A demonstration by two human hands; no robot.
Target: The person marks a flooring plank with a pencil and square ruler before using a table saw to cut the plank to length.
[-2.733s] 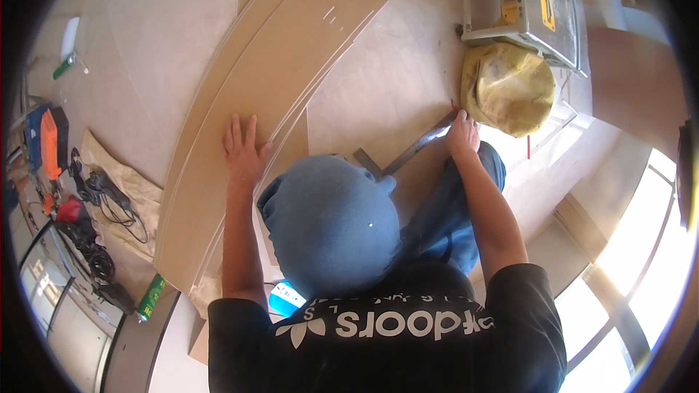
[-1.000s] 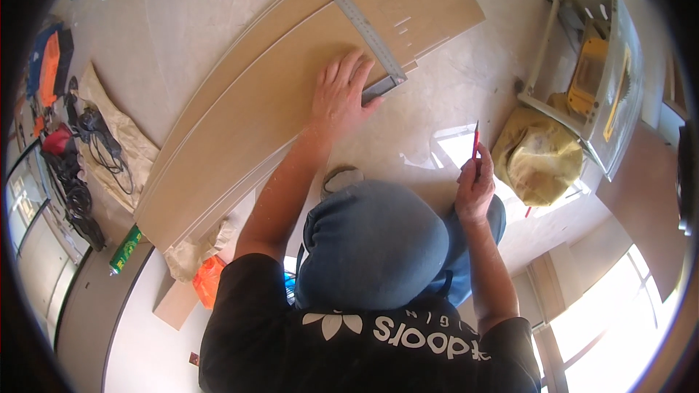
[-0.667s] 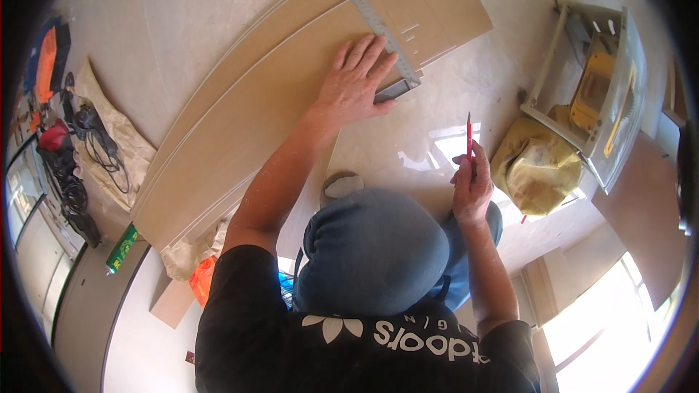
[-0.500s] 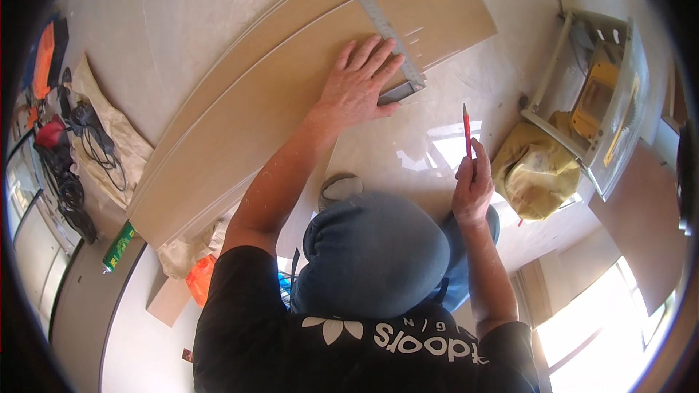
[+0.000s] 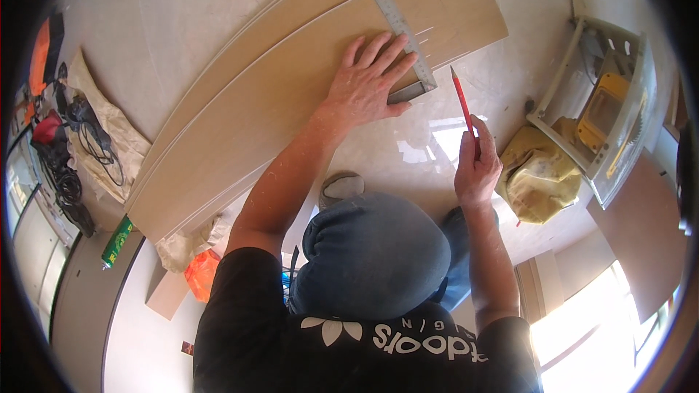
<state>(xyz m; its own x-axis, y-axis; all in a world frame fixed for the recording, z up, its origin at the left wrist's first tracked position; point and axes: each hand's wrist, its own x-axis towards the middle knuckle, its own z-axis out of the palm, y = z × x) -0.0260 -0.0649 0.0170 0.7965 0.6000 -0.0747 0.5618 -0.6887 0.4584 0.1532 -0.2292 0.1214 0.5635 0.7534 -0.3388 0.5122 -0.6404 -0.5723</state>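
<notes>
Several thin tan boards (image 5: 247, 131), with long curved edges, lie stacked on the floor before me. Across the top one rests a metal try square (image 5: 386, 10), its thick stock (image 5: 410, 92) against the near edge. Spread flat, my left hand (image 5: 371, 80) presses on the board, fingertips at the square's blade and thumb by its stock. Short pale marks show on the board just right of the blade. My right hand (image 5: 478, 163) grips a red pencil (image 5: 462, 105) near its lower end. The pencil's dark point is in the air, close to the board's near edge.
At the right stand a metal-framed machine with a yellow part (image 5: 603, 109) and a yellow cloth bag (image 5: 540, 178). Corded tools (image 5: 91, 131) lie at the far left, near a green tube (image 5: 116, 242) and an orange bag (image 5: 202, 275). My shoe (image 5: 342, 187) is close to the boards.
My right hand has moved up and forward, bringing the pencil's point nearer the board and tilting it left. My left hand keeps its place on the board by the square.
</notes>
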